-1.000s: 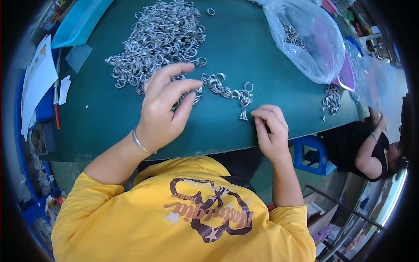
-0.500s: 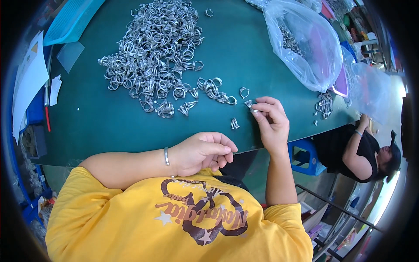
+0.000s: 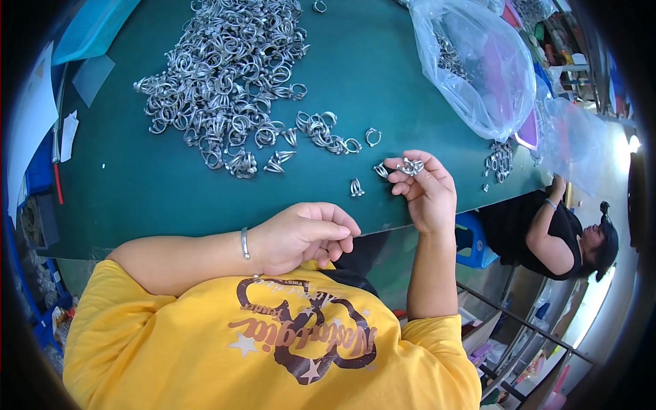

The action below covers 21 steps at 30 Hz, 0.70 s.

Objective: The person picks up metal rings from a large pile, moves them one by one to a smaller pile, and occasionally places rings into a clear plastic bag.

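Observation:
Between the thumb and fingers of my right hand (image 3: pixel 432 195) is a silver-coloured metal ring (image 3: pixel 410 166), held just above the table near its front edge. Another metal ring (image 3: pixel 380 170) is right beside those fingertips, and one more ring (image 3: pixel 356 187) stands a little to the left. A round open ring (image 3: pixel 373 137) lies farther back. My left hand (image 3: pixel 304 236) is at the table's near edge, fingers curled and thumb against the index finger; whether anything is inside them is hidden. A large heap of metal rings (image 3: pixel 229 75) covers the back left, with a small cluster of rings (image 3: pixel 328 133) beside it.
A clear plastic bag (image 3: pixel 471 75) with metal pieces stands at the back right. More rings (image 3: pixel 499 162) lie near the right edge. A turquoise basket (image 3: pixel 92 31) and papers (image 3: pixel 68 135) are at the left. A co-worker (image 3: pixel 547 236) sits at the right near a blue stool (image 3: pixel 473 239).
My right hand has turned and raised a ring, which now shows clearly in its fingers. My left hand's fingers have drawn closer together. The whole view has shifted slightly.

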Each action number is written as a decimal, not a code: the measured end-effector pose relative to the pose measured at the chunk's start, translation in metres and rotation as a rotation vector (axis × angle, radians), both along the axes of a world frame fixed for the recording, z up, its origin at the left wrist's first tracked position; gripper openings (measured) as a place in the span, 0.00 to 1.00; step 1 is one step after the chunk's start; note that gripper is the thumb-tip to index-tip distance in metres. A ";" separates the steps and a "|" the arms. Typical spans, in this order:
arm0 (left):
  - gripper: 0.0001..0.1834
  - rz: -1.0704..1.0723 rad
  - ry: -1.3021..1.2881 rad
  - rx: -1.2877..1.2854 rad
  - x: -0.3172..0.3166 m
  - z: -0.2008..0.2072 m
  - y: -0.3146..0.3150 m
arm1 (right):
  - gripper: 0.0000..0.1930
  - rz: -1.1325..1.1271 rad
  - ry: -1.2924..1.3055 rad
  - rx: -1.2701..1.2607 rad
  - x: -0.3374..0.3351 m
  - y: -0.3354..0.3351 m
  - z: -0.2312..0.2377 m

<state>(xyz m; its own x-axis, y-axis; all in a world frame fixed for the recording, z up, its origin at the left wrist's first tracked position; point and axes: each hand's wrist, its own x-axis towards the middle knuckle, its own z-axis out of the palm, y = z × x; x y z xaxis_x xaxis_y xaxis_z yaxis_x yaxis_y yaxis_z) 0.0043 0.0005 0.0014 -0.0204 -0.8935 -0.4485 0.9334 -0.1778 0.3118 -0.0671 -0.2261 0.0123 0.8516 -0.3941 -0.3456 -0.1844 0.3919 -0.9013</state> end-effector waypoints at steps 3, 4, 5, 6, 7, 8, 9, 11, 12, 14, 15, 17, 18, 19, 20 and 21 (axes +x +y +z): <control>0.07 0.007 0.001 -0.008 0.000 0.000 0.000 | 0.12 0.011 -0.017 0.062 -0.002 -0.004 -0.004; 0.07 0.011 0.003 -0.011 0.000 0.000 0.001 | 0.13 0.020 -0.025 0.079 -0.002 -0.005 -0.004; 0.07 0.015 0.009 -0.013 0.000 0.000 0.001 | 0.13 0.014 -0.072 0.109 -0.001 -0.004 -0.003; 0.07 0.020 0.015 -0.015 0.000 -0.001 0.001 | 0.13 0.008 -0.120 0.138 0.000 -0.001 0.000; 0.07 0.022 0.021 -0.019 0.000 0.000 0.001 | 0.14 0.000 -0.168 0.165 -0.001 0.001 0.003; 0.07 0.020 0.025 -0.023 0.000 0.000 0.001 | 0.14 -0.001 -0.176 0.052 -0.002 0.001 0.000; 0.07 0.019 0.029 -0.027 -0.001 -0.001 0.001 | 0.15 -0.001 -0.185 -0.061 -0.004 0.000 -0.005; 0.07 0.026 0.035 -0.023 -0.001 -0.002 0.001 | 0.19 0.018 -0.075 -0.423 -0.002 0.014 -0.002; 0.07 0.031 0.039 -0.019 -0.001 -0.002 0.002 | 0.21 0.140 -0.123 -0.729 0.000 0.018 -0.005; 0.07 0.026 0.044 -0.020 0.000 -0.002 0.001 | 0.20 0.291 -0.174 -1.224 0.005 0.035 -0.002; 0.07 0.024 0.044 -0.022 0.000 -0.001 0.001 | 0.17 0.332 -0.161 -1.429 0.006 0.040 -0.007; 0.07 0.026 0.050 -0.029 -0.001 -0.002 0.000 | 0.12 0.252 -0.228 -1.423 0.006 0.039 -0.021; 0.07 0.025 0.056 -0.032 -0.001 -0.003 0.000 | 0.11 0.211 -0.217 -1.387 0.007 0.036 -0.023; 0.07 0.031 0.059 -0.031 -0.001 -0.004 0.000 | 0.10 0.188 -0.213 -1.407 0.014 0.035 -0.021; 0.07 0.034 0.061 -0.026 -0.001 -0.004 0.001 | 0.11 0.145 -0.199 -1.428 0.020 0.037 -0.018; 0.07 0.037 0.062 -0.020 -0.002 -0.004 0.002 | 0.13 0.149 -0.218 -1.479 0.026 0.041 -0.012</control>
